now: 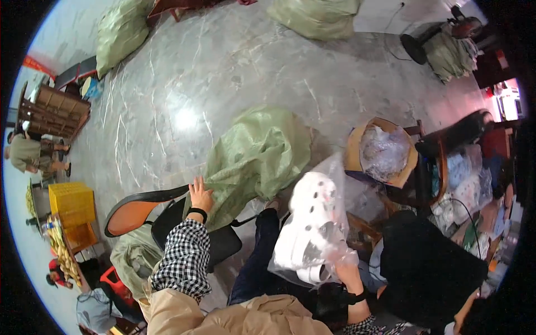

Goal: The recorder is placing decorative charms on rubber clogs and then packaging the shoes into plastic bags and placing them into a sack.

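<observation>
Right hand (pixel 347 274) grips bagged white clogs (pixel 310 223); left hand (pixel 200 195) clutches green sack (pixel 258 156).

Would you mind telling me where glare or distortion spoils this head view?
In the head view, a bright glare patch sits on the marble floor above the green sack; the fisheye bends edges toward a black rim; the window area at right is blown out; the clear bag of white clogs in the right hand shows soft reflections.

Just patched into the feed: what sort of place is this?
Probably a small footwear packing workshop: white clogs in a clear bag in the right hand, green sacks on a marble floor, a box of plastic bags.
</observation>
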Demonstrator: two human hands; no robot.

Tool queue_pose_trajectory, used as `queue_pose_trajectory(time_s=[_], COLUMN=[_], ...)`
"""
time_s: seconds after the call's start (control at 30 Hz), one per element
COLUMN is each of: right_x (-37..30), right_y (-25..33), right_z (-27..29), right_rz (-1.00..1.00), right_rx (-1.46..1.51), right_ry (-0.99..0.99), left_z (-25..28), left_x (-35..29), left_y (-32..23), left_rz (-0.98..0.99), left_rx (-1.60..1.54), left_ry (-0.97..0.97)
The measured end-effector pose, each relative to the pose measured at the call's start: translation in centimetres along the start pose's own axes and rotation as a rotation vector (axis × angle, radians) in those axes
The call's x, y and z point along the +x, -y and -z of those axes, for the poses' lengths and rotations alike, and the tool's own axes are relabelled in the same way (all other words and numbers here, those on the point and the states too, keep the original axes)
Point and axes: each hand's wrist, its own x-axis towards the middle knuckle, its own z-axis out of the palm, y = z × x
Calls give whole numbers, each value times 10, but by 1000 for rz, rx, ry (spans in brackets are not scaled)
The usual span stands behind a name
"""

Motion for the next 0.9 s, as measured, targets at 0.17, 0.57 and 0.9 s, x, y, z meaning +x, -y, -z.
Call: queue_pose_trajectory(time_s=[0.17,0.57,0.9], right_x=[74,136,234], right_y=[26,54,56], right_z=[-8,-113,-101], right_rz=[466,805,787], right_rx=[-325,-368,-528], right_ry=[447,1154,503], left_z=[-43,98,143], left_x=[27,-39,-119], left_y=[30,32,52], left_rz=[79,-264,-299], left_rx=[-15,-516,-454], left_ry=[115,-587,-630])
